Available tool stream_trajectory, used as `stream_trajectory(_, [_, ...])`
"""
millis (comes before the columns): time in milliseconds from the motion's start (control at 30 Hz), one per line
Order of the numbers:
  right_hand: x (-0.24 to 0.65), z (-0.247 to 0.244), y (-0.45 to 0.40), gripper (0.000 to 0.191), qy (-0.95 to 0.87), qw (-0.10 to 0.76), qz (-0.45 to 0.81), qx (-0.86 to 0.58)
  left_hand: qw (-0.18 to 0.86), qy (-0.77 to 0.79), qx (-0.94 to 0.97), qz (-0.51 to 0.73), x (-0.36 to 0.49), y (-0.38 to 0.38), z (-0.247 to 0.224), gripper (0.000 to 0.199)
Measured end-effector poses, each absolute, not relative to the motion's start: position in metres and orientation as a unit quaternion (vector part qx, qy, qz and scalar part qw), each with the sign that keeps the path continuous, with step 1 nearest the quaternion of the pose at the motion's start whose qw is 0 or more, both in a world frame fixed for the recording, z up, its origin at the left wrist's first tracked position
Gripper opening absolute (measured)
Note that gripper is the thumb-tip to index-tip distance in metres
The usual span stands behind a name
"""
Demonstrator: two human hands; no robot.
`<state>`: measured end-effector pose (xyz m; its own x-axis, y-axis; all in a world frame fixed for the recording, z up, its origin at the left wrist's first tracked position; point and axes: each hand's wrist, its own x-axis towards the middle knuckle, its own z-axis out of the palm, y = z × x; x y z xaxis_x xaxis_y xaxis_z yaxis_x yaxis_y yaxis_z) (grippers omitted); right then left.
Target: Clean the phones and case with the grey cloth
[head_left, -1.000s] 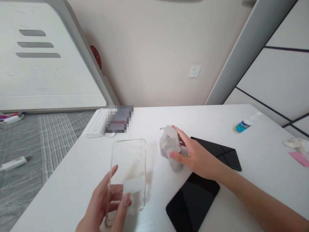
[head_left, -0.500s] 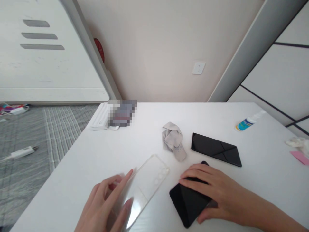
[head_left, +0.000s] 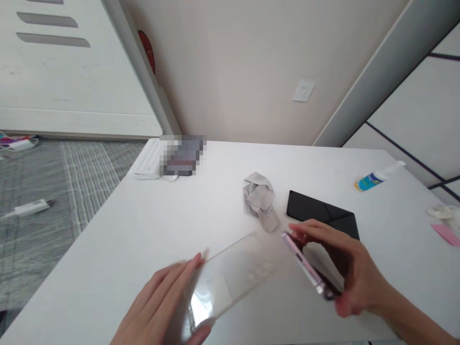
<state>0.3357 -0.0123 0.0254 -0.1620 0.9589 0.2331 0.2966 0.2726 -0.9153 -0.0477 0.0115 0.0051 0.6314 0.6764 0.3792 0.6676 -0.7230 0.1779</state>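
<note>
My right hand (head_left: pixel 347 268) grips a smartphone (head_left: pixel 307 268) by its ends, thumb at the near end and fingers at the far end. The phone is tilted up so its pink side edge faces me. A clear phone case (head_left: pixel 233 275) with camera holes lies to its left, apart from it. My left hand (head_left: pixel 163 297) closes round the case's near left end, fingers along one side and thumb at the other. A second, black phone (head_left: pixel 319 209) lies beyond my right hand, partly covered by it. A crumpled grey cloth (head_left: pixel 259 199) sits beyond the case.
A small spray bottle (head_left: pixel 375 178) lies on its side at the right of the white table (head_left: pixel 118 249). Tissue (head_left: pixel 445 212) and a pink slip (head_left: pixel 446 233) are at the right edge. White packets (head_left: pixel 147 160) and a blurred-out item (head_left: pixel 183 155) lie at the far left corner.
My right hand has lifted the phone off the table and turned it on edge, shifting slightly right. My left hand has turned the clear case clockwise. The view has tipped slightly downward.
</note>
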Motion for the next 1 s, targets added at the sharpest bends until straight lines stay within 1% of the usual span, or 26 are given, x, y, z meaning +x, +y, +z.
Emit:
stream_trajectory(67, [0.335, 0.021, -0.012, 0.099, -0.567, 0.488, 0.469, -0.47, 0.01, 0.366, 0.904, 0.221, -0.04, 0.012, 0.003, 0.072])
stream_trajectory(133, [0.333, 0.016, -0.012, 0.102, -0.529, 0.497, 0.5, -0.473, 0.007, 0.366, 0.903, 0.223, -0.033, 0.012, 0.0, 0.07])
stream_trajectory(300, [0.326, 0.017, -0.01, 0.101, -0.49, 0.495, 0.519, -0.496, 0.017, 0.367, 0.901, 0.229, -0.019, 0.009, 0.001, 0.068])
stream_trajectory(400, [0.325, 0.019, -0.009, 0.101, -0.463, 0.512, 0.515, -0.508, 0.032, 0.371, 0.903, 0.214, -0.012, 0.008, 0.006, 0.07])
stream_trajectory(500, [0.325, 0.018, -0.009, 0.107, -0.468, 0.535, 0.497, -0.497, 0.028, 0.38, 0.902, 0.204, -0.008, 0.007, 0.009, 0.07])
stream_trajectory(600, [0.321, 0.021, -0.009, 0.111, -0.512, 0.544, 0.476, -0.464, 0.027, 0.392, 0.898, 0.198, -0.007, 0.006, 0.009, 0.069])
stream_trajectory(700, [0.314, 0.033, -0.009, 0.103, -0.58, 0.5, 0.446, -0.464, 0.039, 0.397, 0.894, 0.205, -0.009, 0.005, 0.008, 0.072])
stream_trajectory(800, [0.302, 0.049, -0.005, 0.092, -0.705, 0.406, 0.376, -0.444, 0.062, 0.403, 0.888, 0.212, -0.01, 0.004, 0.007, 0.077])
stream_trajectory(900, [0.287, 0.059, 0.003, 0.094, -0.817, 0.315, 0.268, -0.402, 0.09, 0.413, 0.88, 0.215, -0.011, 0.004, 0.007, 0.082])
stream_trajectory(1000, [0.275, 0.06, 0.01, 0.09, -0.859, 0.26, 0.208, -0.39, 0.113, 0.412, 0.876, 0.223, -0.011, 0.005, 0.009, 0.09])
